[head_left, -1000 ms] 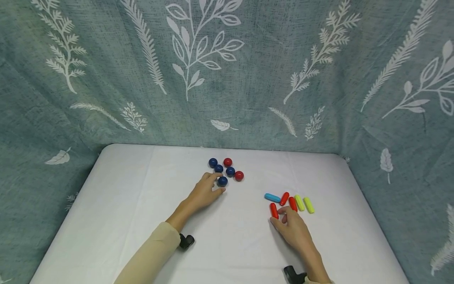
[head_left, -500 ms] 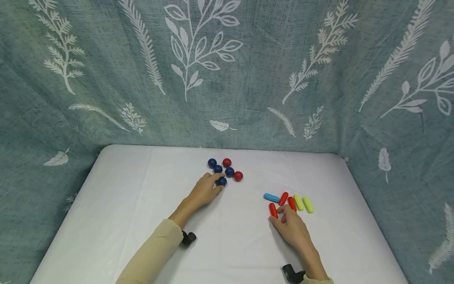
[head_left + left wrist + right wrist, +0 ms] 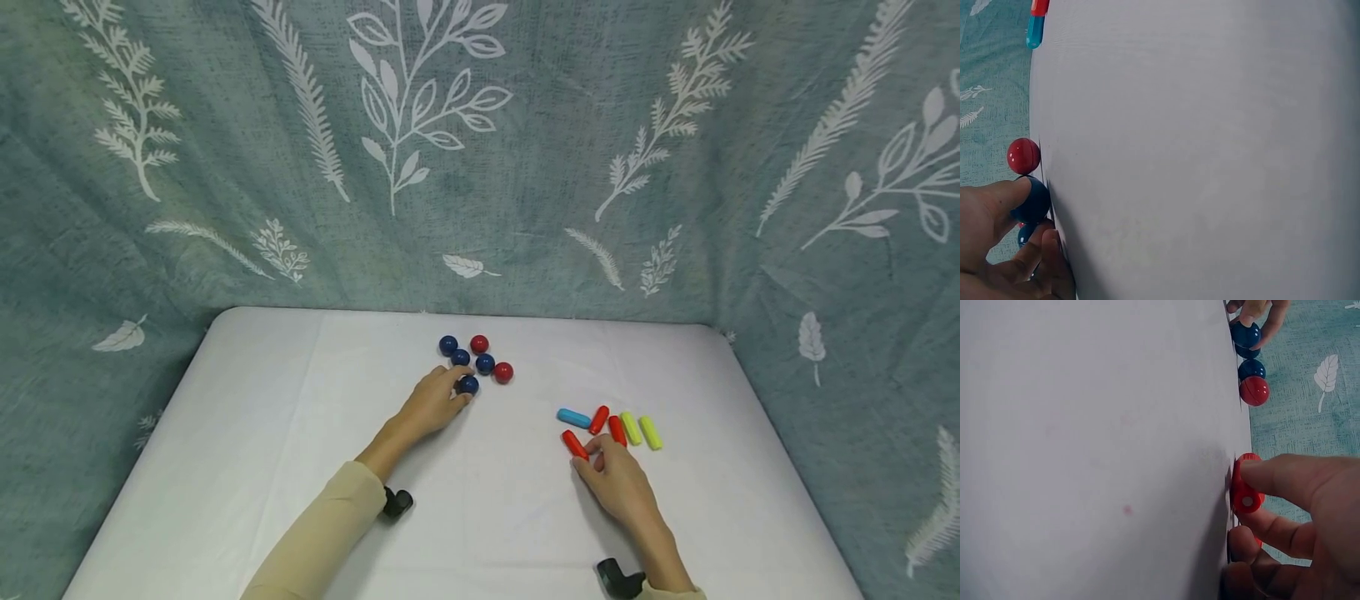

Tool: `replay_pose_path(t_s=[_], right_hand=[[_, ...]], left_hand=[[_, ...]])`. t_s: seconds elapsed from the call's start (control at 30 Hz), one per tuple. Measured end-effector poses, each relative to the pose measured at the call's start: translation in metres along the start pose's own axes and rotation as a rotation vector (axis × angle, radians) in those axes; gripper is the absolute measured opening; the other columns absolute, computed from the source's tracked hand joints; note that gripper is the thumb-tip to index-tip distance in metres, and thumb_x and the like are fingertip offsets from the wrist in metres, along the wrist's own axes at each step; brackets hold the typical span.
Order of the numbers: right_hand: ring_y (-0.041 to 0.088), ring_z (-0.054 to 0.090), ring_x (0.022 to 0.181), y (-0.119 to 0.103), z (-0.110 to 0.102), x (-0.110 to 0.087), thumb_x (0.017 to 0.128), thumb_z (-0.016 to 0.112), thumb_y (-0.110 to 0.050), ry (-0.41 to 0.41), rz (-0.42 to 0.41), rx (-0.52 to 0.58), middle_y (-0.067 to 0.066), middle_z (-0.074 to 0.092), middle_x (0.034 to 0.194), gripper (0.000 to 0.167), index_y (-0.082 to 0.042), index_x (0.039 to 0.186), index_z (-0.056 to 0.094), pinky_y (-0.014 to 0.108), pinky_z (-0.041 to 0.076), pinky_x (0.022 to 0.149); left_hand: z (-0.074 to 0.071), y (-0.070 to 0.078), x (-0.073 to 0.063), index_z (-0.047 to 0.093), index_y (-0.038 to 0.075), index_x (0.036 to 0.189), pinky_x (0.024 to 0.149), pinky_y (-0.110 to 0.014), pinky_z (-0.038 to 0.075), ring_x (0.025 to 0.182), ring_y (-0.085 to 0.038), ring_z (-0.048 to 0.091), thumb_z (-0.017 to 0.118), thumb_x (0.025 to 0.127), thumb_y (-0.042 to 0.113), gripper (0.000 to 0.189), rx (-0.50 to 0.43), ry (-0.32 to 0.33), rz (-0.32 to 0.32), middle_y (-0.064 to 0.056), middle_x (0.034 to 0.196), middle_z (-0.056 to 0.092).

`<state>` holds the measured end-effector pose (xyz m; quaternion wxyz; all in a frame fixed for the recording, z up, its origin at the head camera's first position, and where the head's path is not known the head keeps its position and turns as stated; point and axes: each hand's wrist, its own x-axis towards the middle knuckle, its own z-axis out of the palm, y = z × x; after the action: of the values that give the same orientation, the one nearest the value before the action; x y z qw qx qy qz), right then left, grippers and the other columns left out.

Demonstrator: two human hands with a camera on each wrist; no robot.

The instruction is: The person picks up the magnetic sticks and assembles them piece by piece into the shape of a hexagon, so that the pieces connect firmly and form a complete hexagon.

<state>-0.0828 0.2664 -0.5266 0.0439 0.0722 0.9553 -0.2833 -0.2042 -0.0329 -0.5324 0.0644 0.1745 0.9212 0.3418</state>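
From the head view, your left hand (image 3: 433, 406) has thumb and forefinger curled round the nearest blue ball (image 3: 468, 384), the one at the near edge of the ball cluster (image 3: 476, 360); the rest lie just beyond your fingertips, which is likely why this one is taken first. Your right hand (image 3: 617, 478) pinches the near red rod (image 3: 575, 444), with the other rods (image 3: 622, 427) fanned just past your fingers on the white table (image 3: 247, 433).

From the left wrist view, your fingertip lies on the blue ball (image 3: 1032, 200), a red ball (image 3: 1023, 155) just beyond it.

From the right wrist view, your fingers (image 3: 1285, 478) close narrowly on the red rod (image 3: 1244, 490), tilting it off its neighbours.
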Motion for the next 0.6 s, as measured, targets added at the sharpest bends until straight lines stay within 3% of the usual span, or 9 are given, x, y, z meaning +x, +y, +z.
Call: replay_pose_path(t_s=[0.3, 0.6], right_hand=[[0.018, 0.046, 0.062, -0.0010, 0.0002, -0.0016, 0.091, 0.073, -0.021, 0.015, -0.002, 0.000, 0.003, 0.051, 0.075, 0.027, -0.003, 0.108, 0.063, 0.033, 0.037, 0.055], [0.017, 0.048, 0.069, -0.0039, -0.0023, -0.0027, 0.091, 0.074, -0.018, 0.051, -0.073, 0.041, 0.004, 0.058, 0.085, 0.023, -0.004, 0.107, 0.066, 0.033, 0.041, 0.060]], left_hand=[[0.0021, -0.0026, -0.0011, 0.059, 0.015, 0.137, 0.079, -0.037, 0.048, 0.088, -0.017, 0.054, 0.067, 0.098, 0.023, 0.041, 0.011, 0.008, -0.018, -0.004, 0.103, 0.059], [-0.0062, -0.0066, -0.0068, 0.060, 0.014, 0.135, 0.071, -0.035, 0.045, 0.081, -0.017, 0.052, 0.069, 0.097, 0.022, 0.040, -0.017, 0.031, -0.009, -0.002, 0.094, 0.056]])
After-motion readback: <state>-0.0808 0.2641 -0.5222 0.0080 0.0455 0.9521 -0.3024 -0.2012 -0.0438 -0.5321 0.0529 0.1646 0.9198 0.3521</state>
